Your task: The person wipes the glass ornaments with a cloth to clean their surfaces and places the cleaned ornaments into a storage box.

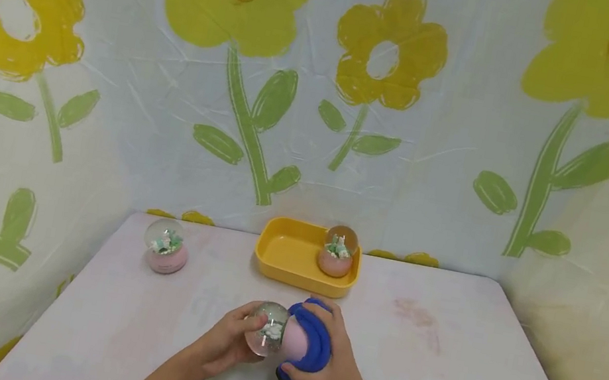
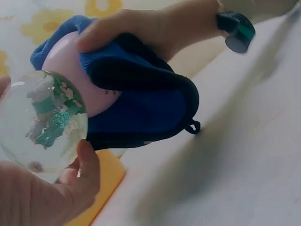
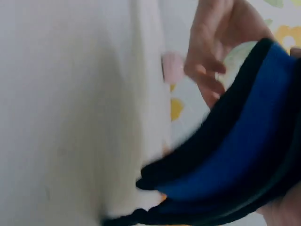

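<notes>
My left hand [image 1: 221, 344] grips the clear ball of a snow globe [image 1: 267, 340], which is tilted on its side with its pink base toward the right. White and green figures and glitter show inside the ball in the left wrist view. My right hand [image 1: 341, 363] holds a blue cloth [image 1: 320, 340] with black edging around that pink base, thumb and fingers on opposite sides. A small black loop [image 2: 193, 126] hangs from the cloth's edge. In the right wrist view the folded cloth [image 3: 235, 136] covers most of the globe.
Beyond the hands, a yellow tray [image 1: 286, 255] stands at the back of the table [image 1: 433, 359], with a second snow globe [image 1: 335, 261] upright at its right end. Another pink-based snow globe [image 1: 167, 253] stands at the back left. A flower-printed sheet [image 1: 431, 191] hangs behind the table.
</notes>
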